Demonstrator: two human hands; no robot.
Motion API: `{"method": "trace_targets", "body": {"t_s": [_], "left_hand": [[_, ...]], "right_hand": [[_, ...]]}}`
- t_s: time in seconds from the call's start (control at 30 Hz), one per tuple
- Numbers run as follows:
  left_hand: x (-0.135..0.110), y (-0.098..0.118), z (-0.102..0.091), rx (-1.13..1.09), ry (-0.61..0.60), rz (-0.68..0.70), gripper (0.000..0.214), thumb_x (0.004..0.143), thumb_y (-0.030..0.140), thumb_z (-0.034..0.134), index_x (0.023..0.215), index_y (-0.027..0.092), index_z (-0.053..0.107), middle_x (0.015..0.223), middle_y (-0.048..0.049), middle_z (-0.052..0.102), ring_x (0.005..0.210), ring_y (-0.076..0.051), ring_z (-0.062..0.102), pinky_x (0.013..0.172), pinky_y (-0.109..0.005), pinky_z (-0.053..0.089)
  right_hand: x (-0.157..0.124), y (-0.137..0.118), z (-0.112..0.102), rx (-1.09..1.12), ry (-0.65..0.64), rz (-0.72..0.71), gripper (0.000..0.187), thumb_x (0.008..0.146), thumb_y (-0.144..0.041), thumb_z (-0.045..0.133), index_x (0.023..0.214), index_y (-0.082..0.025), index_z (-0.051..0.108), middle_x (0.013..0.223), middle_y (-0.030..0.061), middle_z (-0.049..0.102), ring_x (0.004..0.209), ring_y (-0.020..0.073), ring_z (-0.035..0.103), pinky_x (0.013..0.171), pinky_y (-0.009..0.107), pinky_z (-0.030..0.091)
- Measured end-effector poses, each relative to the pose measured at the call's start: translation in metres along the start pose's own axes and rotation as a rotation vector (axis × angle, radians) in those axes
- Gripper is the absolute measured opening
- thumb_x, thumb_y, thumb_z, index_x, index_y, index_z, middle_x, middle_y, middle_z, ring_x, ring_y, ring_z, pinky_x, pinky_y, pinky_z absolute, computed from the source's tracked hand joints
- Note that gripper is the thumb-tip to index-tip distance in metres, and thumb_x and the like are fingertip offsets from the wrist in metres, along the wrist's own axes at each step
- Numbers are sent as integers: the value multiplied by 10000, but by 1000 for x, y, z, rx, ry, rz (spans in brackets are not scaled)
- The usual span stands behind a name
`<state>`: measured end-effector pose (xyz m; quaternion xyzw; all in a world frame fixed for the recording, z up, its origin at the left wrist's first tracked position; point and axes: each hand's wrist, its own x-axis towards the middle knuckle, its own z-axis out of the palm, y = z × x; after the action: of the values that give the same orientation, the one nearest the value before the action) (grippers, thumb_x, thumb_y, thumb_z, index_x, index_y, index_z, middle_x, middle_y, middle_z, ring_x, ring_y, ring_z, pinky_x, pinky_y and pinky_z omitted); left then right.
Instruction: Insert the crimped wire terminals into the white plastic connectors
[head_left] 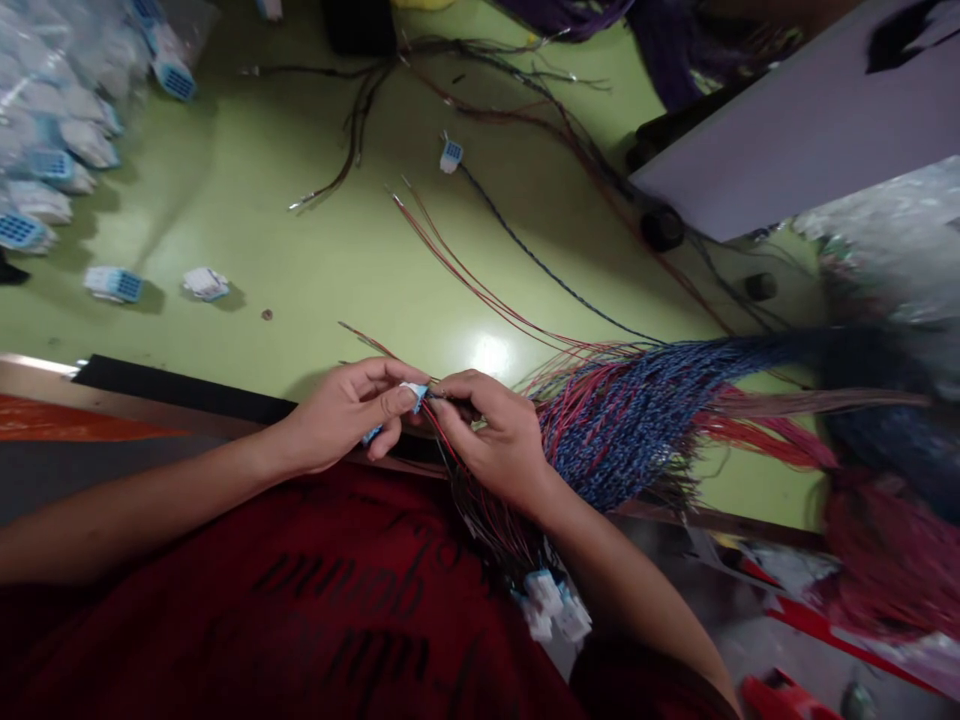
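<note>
My left hand (360, 410) pinches a small white and blue connector housing (414, 396) near the table's front edge. Close against it, my right hand (487, 425) has its thumb and forefinger pressed together on thin wires (442, 425) at the housing's blue face. Whether the wire tips sit inside the housing is hidden by my fingers. Red and dark wires hang below my right hand, and a cluster of white and blue housings (551, 605) dangles by my shirt. Right of my hands lies a thick bundle of blue twisted and red wires (622, 430).
Loose housings (112, 284) lie on the green table (315, 270), with a bagged pile (60, 130) at the far left. One wired housing (451, 155) rests near the back. Dark cables (352, 130) spread behind it. A pale panel (802, 120) slants across the right.
</note>
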<state>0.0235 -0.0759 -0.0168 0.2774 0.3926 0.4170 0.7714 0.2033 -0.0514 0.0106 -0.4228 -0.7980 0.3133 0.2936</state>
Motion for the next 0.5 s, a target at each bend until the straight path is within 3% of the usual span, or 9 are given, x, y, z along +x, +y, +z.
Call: {"method": "trace_targets", "body": {"t_s": [0.17, 0.5], "left_hand": [[1, -1, -1, -9, -6, -12, 165, 849, 260, 663, 960, 142, 632, 692, 42, 612, 375, -13, 502, 373, -135, 338], [1, -1, 1, 55, 1, -14, 190, 828, 267, 679, 963, 138, 641, 646, 46, 592, 389, -26, 496, 393, -153, 351]], "right_hand": [[1, -2, -1, -2, -15, 63, 91, 844, -140, 571, 820, -191, 642, 725, -4, 679, 568, 80, 551, 518, 222, 433], [2, 0, 4, -101, -39, 1, 136, 834, -114, 547, 760, -171, 646, 624, -17, 643, 533, 75, 534, 529, 219, 427]]}}
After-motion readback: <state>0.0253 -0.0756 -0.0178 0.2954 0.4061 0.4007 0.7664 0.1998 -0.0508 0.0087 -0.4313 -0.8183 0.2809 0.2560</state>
